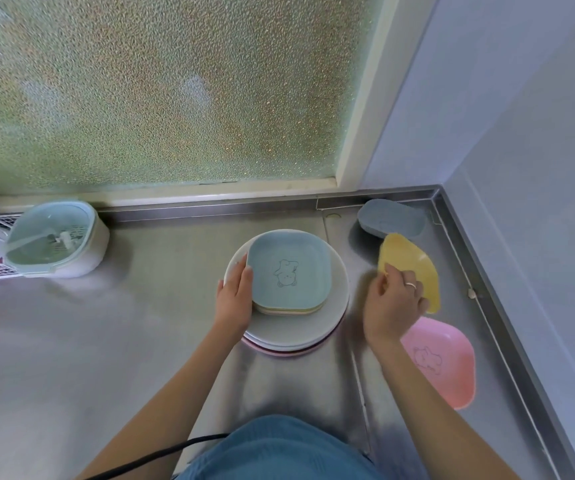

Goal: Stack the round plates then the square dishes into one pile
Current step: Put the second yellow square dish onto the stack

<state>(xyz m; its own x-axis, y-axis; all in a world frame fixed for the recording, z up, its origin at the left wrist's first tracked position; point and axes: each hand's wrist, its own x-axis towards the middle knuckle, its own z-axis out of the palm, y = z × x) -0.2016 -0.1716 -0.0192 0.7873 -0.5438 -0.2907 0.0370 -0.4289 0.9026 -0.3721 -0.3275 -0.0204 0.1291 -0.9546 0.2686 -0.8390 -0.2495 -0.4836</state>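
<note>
We see the pile (288,306) sitting in the middle of the steel counter (140,323), with round plates (334,306) at the bottom, a pink rim showing lowest, and several square dishes on top of them, the uppermost a blue square dish (291,275) with a bear drawing. Our left hand (236,299) lies flat against the left edge of the square dishes on the pile, fingers (244,275) stretched out and not closed around anything. To the right of the pile, our right hand (395,306), a ring on one finger, is curled closed on the near edge of a yellow square dish (414,268), which is tilted up off the counter. Just behind the yellow dish, farther right of the pile, a grey-blue dish (393,218) lies upside down near the counter's back corner. Right of the pile and nearer to us, a pink square dish (442,362) with the same bear drawing rests on the counter, partly under our right wrist. Well to the left of the pile stands a pale green lidded container (57,237), by the frosted window (158,91).
</note>
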